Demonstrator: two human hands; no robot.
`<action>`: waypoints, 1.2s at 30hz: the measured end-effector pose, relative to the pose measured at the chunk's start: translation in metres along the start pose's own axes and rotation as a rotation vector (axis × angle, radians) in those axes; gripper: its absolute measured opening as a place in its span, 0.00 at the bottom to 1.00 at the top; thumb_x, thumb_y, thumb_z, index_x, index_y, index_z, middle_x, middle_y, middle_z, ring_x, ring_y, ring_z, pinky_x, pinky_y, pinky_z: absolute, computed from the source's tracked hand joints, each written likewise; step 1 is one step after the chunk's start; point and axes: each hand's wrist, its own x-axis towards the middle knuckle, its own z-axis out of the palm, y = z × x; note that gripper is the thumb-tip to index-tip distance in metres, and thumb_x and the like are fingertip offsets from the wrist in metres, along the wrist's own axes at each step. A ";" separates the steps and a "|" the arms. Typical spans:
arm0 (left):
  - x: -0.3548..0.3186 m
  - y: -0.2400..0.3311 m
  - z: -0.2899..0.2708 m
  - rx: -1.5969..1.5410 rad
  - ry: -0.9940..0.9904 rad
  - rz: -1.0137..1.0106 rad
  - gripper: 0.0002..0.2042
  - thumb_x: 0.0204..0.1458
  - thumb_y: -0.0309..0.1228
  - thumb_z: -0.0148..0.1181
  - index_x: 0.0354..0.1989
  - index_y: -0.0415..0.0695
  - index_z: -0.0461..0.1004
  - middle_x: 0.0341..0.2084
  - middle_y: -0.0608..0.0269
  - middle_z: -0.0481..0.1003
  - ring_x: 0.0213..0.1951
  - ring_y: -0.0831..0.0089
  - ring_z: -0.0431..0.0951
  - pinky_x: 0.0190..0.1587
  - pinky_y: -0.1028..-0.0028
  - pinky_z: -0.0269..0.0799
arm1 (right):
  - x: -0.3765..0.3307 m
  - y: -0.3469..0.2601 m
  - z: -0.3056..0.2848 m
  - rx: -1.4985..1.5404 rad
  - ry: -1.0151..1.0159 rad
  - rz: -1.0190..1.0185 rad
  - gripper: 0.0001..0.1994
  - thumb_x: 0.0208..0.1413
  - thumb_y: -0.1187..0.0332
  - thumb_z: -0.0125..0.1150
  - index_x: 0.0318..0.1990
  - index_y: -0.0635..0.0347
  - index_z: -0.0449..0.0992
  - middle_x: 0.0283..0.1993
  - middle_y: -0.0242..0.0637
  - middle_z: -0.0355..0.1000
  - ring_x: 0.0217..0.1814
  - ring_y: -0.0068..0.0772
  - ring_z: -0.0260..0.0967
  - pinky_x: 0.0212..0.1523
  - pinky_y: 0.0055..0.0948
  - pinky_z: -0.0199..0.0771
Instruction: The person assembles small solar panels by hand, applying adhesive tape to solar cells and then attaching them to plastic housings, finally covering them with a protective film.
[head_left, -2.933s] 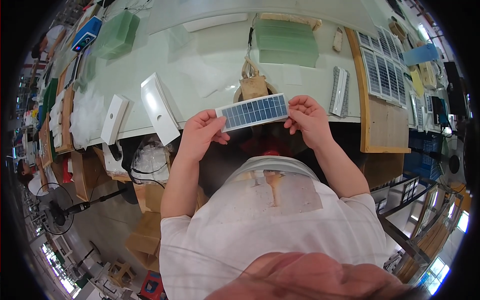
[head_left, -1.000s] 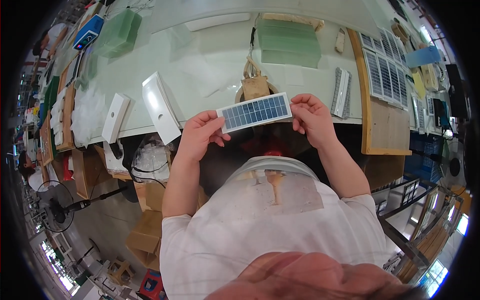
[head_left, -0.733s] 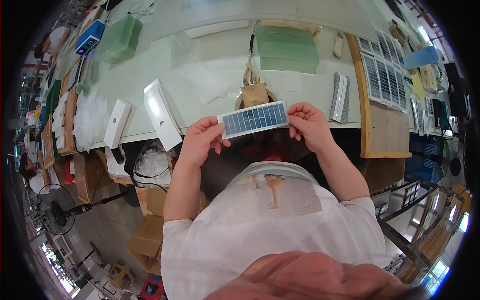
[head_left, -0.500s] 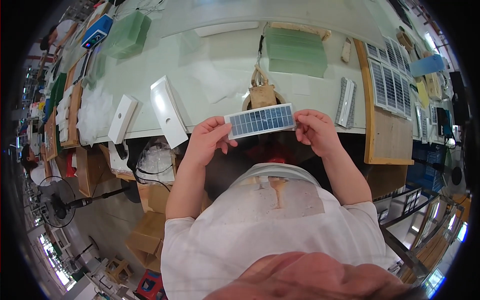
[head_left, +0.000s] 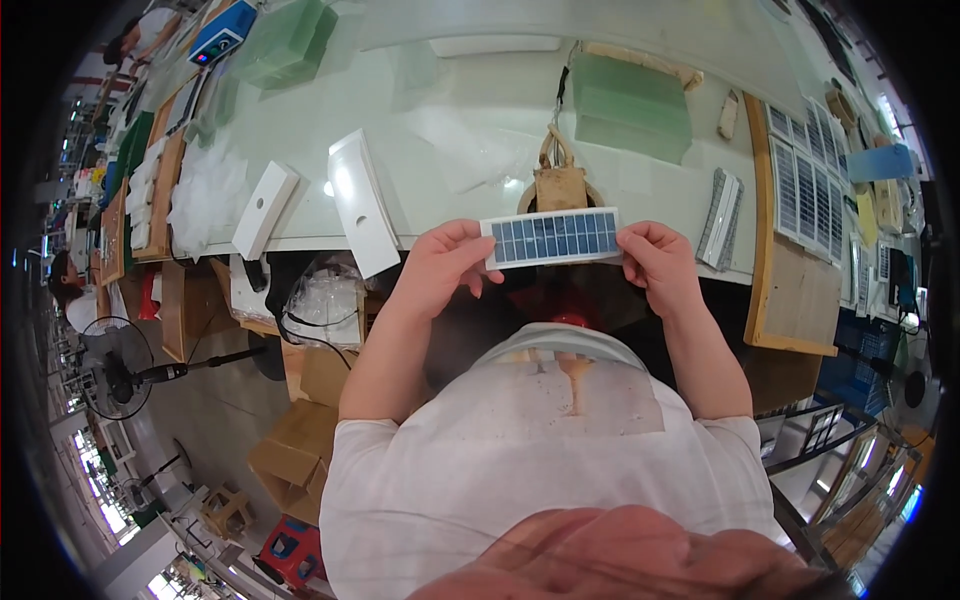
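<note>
A small solar panel (head_left: 555, 239), blue cells in a white border, is held up level between my two hands at the table's front edge. My left hand (head_left: 448, 262) pinches its left end, the thumb lying on the face. At the other end, my right hand (head_left: 655, 258) grips the right edge between thumb and forefinger. Just behind the panel stands a brown, paper-wrapped block with a looped handle (head_left: 559, 188), its lower part hidden by the panel.
White flat boxes (head_left: 362, 205) and a smaller white box (head_left: 266, 210) lie left. A green glass-like stack (head_left: 632, 108) stands at the back. On the right, a wooden board (head_left: 800, 300) carries more solar panels (head_left: 806, 190). A black fan (head_left: 120, 375) stands at lower left.
The view has shifted, so the bench appears further right. The panel, still in both hands, has turned from slightly slanted to nearly level.
</note>
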 end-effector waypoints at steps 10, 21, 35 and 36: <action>0.001 0.003 0.006 0.113 0.093 0.033 0.08 0.51 0.31 0.60 0.35 0.39 0.72 0.18 0.66 0.72 0.19 0.78 0.73 0.17 0.83 0.61 | -0.005 -0.011 0.003 0.061 -0.040 -0.048 0.16 0.51 0.75 0.61 0.47 0.61 0.67 0.26 0.27 0.69 0.16 0.15 0.60 0.13 0.14 0.49; -0.010 -0.001 0.028 0.242 0.160 0.087 0.04 0.52 0.26 0.59 0.34 0.39 0.73 0.19 0.68 0.71 0.16 0.83 0.67 0.17 0.85 0.58 | -0.026 -0.013 -0.024 0.038 -0.199 -0.032 0.15 0.50 0.74 0.60 0.46 0.64 0.70 0.22 0.28 0.65 0.16 0.18 0.56 0.17 0.20 0.53; -0.039 0.009 0.129 0.309 -0.388 0.155 0.09 0.53 0.20 0.55 0.43 0.36 0.72 0.30 0.59 0.77 0.26 0.79 0.75 0.28 0.83 0.68 | -0.087 -0.061 -0.332 0.203 1.103 -0.652 0.09 0.56 0.69 0.57 0.43 0.59 0.70 0.21 0.28 0.66 0.16 0.19 0.61 0.14 0.17 0.54; -0.038 0.010 0.133 0.303 -0.388 0.152 0.09 0.53 0.20 0.55 0.43 0.36 0.72 0.30 0.59 0.77 0.26 0.79 0.75 0.28 0.83 0.68 | -0.079 -0.058 -0.355 0.196 1.104 -0.650 0.09 0.56 0.69 0.57 0.43 0.59 0.70 0.21 0.28 0.66 0.16 0.19 0.61 0.14 0.17 0.54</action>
